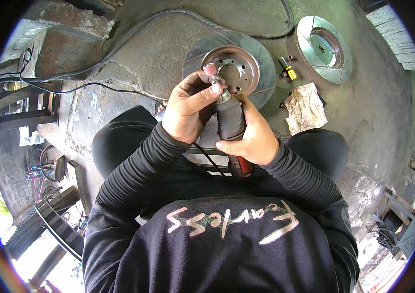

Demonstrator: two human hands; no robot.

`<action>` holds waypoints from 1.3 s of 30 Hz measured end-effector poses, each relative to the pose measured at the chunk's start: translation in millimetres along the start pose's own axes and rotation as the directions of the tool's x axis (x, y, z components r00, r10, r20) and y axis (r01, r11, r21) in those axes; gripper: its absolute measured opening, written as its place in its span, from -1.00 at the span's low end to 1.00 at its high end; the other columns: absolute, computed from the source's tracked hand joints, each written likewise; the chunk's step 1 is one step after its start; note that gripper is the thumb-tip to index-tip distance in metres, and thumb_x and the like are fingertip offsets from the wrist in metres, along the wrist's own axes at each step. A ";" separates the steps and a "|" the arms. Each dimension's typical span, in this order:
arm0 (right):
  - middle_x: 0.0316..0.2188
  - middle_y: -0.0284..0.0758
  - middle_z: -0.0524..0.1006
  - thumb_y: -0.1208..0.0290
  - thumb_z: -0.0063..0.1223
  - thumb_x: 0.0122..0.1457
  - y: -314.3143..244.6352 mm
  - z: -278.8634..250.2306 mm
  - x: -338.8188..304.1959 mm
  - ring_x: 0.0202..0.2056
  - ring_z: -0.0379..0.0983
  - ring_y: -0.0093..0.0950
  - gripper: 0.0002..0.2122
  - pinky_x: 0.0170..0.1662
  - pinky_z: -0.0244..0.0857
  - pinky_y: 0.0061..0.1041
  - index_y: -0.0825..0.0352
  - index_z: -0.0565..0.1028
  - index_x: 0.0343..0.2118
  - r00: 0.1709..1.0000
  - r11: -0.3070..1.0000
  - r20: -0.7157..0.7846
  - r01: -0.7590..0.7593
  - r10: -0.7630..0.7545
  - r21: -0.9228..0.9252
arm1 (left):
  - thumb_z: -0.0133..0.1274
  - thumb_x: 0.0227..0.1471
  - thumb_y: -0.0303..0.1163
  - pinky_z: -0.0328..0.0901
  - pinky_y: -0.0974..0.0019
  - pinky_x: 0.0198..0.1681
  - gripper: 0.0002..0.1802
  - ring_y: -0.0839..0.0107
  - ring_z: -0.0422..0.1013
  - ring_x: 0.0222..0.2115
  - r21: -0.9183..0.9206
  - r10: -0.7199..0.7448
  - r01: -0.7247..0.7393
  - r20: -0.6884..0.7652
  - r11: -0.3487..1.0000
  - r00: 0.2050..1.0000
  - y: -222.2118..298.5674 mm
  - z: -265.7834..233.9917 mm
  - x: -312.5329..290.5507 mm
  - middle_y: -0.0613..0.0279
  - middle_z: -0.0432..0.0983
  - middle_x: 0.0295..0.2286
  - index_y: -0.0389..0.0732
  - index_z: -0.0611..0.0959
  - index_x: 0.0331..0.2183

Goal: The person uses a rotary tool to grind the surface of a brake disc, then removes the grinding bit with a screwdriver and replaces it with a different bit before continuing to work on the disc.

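Note:
A handheld die grinder [232,122], with a dark grey body and a red rear end, is held over my lap, tip pointing away from me. A small pink grinding stone [209,69] on a metal shank sits at its tip. My left hand [186,108] pinches around the collet just below the stone, thumb on top. My right hand [256,137] wraps around the body from the right, its thumb lying across the casing. Beyond the tool, a slotted brake disc [262,51] lies flat on the floor, partly covered by my hands.
Another brake disc [345,56] lies at the far right. Between the discs is a yellow-handled screwdriver [291,73], with a crumpled brown cloth or paper [306,111] nearer me. A grey hose [217,26] curves behind; a black cord [95,84] runs left. Bicycles [41,168] stand at left.

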State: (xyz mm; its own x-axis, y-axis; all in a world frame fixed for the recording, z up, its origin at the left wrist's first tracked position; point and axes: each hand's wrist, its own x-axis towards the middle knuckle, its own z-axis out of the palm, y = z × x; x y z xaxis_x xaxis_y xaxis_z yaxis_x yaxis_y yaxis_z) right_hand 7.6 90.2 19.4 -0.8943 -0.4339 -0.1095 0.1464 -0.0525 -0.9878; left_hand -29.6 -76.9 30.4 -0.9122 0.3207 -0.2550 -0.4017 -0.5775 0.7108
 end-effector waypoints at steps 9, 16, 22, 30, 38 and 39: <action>-0.05 -0.28 0.29 0.54 0.30 -0.18 -1.2 -0.4 -0.3 -0.01 0.24 -0.50 -0.24 0.10 0.11 -0.48 0.40 0.11 0.12 1.000 1.000 0.008 -0.008 0.008 0.011 | 0.07 0.09 -0.41 0.32 0.22 -0.09 -0.71 0.27 0.45 -0.25 -0.093 0.006 -0.003 0.024 0.996 1.000 1.3 2.8 -0.1 0.14 0.51 -0.28 -0.30 0.49 -0.14; -0.04 -0.28 0.30 0.55 0.29 -0.18 3.6 -1.5 1.5 -0.02 0.24 -0.50 -0.23 0.10 0.11 -0.49 0.40 0.09 0.13 0.995 0.994 0.001 0.101 -0.101 -0.045 | 0.05 0.08 -0.36 0.31 0.12 -0.04 -0.74 0.17 0.43 -0.18 -0.103 -0.031 0.030 -0.009 0.994 0.999 0.6 1.0 0.5 0.08 0.49 -0.29 -0.24 0.48 -0.18; -0.02 -0.28 0.29 0.55 0.30 -0.19 -2.4 -1.0 -0.5 0.01 0.22 -0.50 -0.22 0.11 0.10 -0.49 0.40 0.09 0.13 1.000 0.999 0.014 -0.021 0.020 0.036 | -0.01 0.12 -0.33 0.30 0.10 -0.03 -0.70 0.13 0.42 -0.16 0.026 0.036 -0.037 0.034 0.999 0.999 0.0 5.5 -0.8 0.06 0.48 -0.28 -0.32 0.46 -0.16; 0.01 -0.28 0.27 0.55 0.30 -0.18 1.3 -1.9 1.4 0.04 0.21 -0.49 -0.19 0.13 0.08 -0.48 0.40 0.06 0.16 0.999 0.998 0.022 0.025 -0.026 0.051 | 0.08 0.05 -0.34 0.29 0.10 -0.03 -0.72 0.14 0.43 -0.17 -0.114 -0.032 0.033 0.011 0.993 0.999 5.8 11.3 -1.4 0.08 0.49 -0.30 -0.25 0.46 -0.21; -0.01 -0.27 0.29 0.56 0.29 -0.18 1.4 -1.5 1.5 0.03 0.23 -0.48 -0.19 0.13 0.08 -0.47 0.40 0.05 0.17 1.000 0.998 0.026 0.005 -0.006 0.059 | 0.04 0.08 -0.30 0.29 0.10 -0.04 -0.63 0.14 0.42 -0.17 0.004 0.047 -0.047 0.028 0.999 0.998 1.0 6.7 0.0 0.06 0.48 -0.28 -0.26 0.40 -0.10; -0.02 -0.27 0.29 0.56 0.29 -0.18 -0.3 -2.9 1.6 0.03 0.23 -0.48 -0.19 0.13 0.09 -0.47 0.40 0.05 0.17 0.999 0.999 0.040 -0.005 0.003 0.047 | 0.04 0.08 -0.31 0.30 0.10 -0.05 -0.62 0.14 0.43 -0.17 -0.020 0.059 -0.059 0.026 0.998 0.998 2.2 8.7 0.0 0.06 0.48 -0.28 -0.27 0.39 -0.09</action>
State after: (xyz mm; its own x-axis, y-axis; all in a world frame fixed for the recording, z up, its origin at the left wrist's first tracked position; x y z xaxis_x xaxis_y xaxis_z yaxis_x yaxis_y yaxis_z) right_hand 4.9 92.0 19.2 -0.8762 -0.4696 -0.1083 0.1708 -0.0924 -0.9810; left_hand -29.8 -71.6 37.6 -0.9320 0.3051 -0.1958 -0.3491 -0.6102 0.7112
